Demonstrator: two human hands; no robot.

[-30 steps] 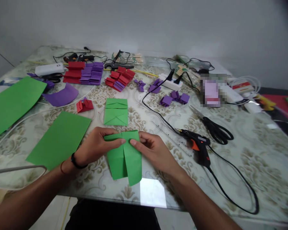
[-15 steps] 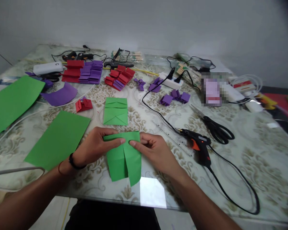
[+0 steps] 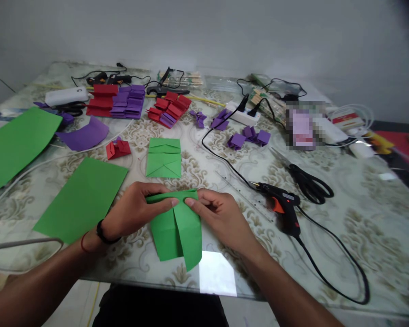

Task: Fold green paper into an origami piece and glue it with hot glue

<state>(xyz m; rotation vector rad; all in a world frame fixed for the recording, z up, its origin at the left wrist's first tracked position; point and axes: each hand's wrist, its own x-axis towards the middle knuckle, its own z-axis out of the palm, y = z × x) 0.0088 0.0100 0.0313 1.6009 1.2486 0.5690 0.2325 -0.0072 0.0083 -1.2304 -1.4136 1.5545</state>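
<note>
fingers (image 3: 167, 203) pinch top fold | green paper (image 3: 177, 231): two flaps, centre seam

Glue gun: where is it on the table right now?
In the head view the glue gun lies on the table to the right of the right hand, just in front of the black scissors.

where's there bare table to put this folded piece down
Bare table lies right of the scissors and glue gun. A smaller patch sits between the folded green piece and glue-gun cord. The far edge is crowded.
</note>
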